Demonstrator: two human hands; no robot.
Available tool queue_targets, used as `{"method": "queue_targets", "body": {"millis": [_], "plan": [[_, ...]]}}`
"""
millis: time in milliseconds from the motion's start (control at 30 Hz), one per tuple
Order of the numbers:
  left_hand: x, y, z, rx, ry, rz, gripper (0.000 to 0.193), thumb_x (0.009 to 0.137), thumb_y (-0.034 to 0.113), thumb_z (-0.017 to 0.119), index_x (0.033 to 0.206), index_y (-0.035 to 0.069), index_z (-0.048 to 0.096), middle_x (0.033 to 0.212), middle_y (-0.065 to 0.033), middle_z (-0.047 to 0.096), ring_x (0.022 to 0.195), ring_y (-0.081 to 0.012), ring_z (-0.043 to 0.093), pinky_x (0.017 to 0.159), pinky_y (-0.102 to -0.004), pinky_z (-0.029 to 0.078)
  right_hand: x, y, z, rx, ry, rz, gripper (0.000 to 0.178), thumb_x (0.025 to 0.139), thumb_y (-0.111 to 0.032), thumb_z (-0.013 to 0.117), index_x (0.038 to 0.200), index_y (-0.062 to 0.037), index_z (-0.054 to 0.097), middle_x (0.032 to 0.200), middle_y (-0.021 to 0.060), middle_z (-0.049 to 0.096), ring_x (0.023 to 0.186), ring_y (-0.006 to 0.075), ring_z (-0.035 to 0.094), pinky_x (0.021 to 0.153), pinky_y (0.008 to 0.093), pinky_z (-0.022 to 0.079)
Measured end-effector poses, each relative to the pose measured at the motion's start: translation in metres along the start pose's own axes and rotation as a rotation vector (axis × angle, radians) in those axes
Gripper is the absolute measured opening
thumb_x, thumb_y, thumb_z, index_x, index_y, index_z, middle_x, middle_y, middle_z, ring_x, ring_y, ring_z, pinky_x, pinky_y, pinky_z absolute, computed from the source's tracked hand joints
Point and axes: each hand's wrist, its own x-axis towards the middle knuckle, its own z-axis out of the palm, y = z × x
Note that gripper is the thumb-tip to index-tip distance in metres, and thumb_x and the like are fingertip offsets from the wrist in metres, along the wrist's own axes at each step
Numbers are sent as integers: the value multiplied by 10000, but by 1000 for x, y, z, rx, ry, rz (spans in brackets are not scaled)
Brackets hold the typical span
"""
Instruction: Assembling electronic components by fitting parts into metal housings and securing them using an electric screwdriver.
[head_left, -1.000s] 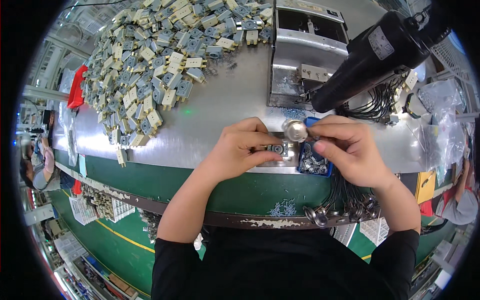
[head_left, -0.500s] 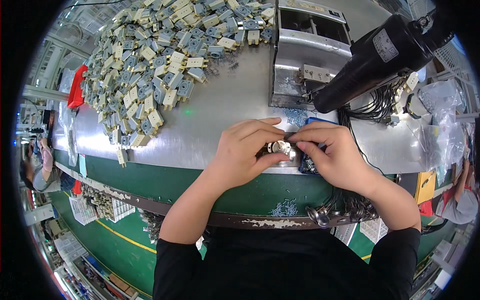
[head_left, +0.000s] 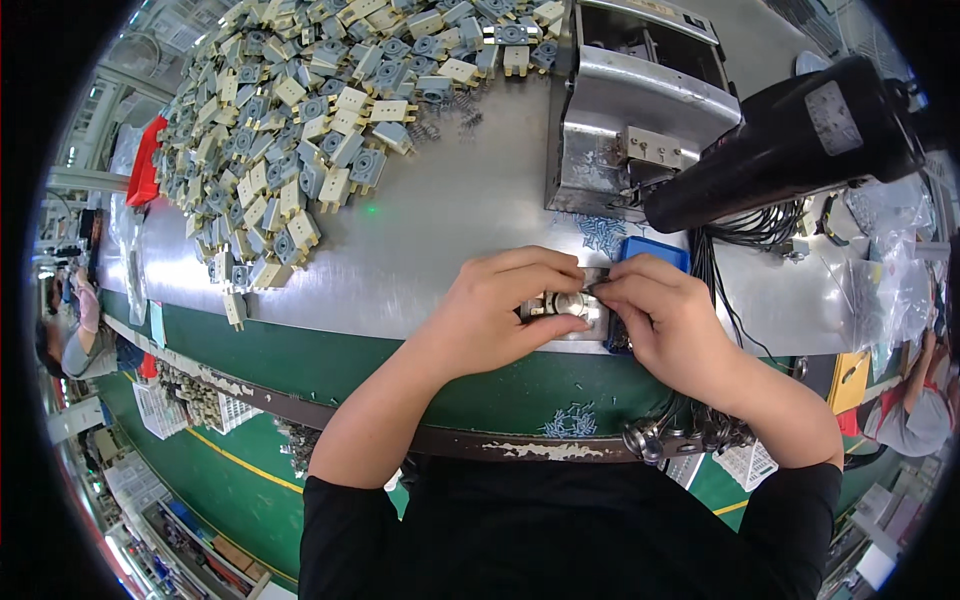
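Note:
A small round silvery metal part sits between my two hands, on a flat metal plate at the front of the steel tabletop. My left hand grips it from the left, with the thumb on the near side and the fingers on the far side. On the right, my right hand has its thumb and fingertips pinched together close against the part. Whatever those fingertips pinch is too small and covered to make out. A blue tray is partly hidden behind and beneath my right hand.
Many grey and cream plastic housings are heaped at the back left. A metal machine and black cylinder stand at the back right, near black cables. Small screws lie beside the tray; more screws lie on the green front strip.
The view has shifted slightly. My right fingertips have drawn a little apart from my left ones, and more of the blue tray and the plate shows. My left hand keeps its grip on the metal part.

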Motion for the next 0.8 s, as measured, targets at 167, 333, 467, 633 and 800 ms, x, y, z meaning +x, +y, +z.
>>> {"method": "queue_targets", "body": {"millis": [167,333,467,633,800], "plan": [[3,-6,-3,-63,-51,-11,355,757,68,913,1056,8,732,1204,-138,746,1102,-305,735,943,-390,591,-1,6,6,-29,-14,-34,194,878,115,688,1048,29,727,1043,172,674,844,335,703,703,371,572],[5,-14,-5,-106,-77,-47,344,756,67,915,1039,7,729,1198,-141,745,1130,-311,730,963,-396,585,4,8,7,-76,-37,-49,186,876,116,688,1039,30,716,1021,166,667,858,340,696,714,382,571],[4,-19,-3,-139,-81,-39,335,754,61,914,1028,6,729,1163,-134,747,1155,-315,725,977,-401,586,14,16,0,-51,-101,-42,188,837,120,702,997,23,723,1006,167,670,867,349,691,740,398,569],[5,-18,-2,-142,-78,-36,320,755,53,910,1017,7,731,1137,-126,748,1168,-314,722,983,-404,588,28,30,-12,-89,-205,-175,216,805,131,695,987,21,736,989,166,676,871,351,690,759,410,567],[-2,-16,-4,-156,-54,-17,315,759,55,905,1013,1,727,1106,-132,750,1130,-314,731,960,-401,586,25,20,-11,34,-164,-110,224,817,99,727,1022,12,749,1005,160,735,905,322,728,797,393,587]]}}
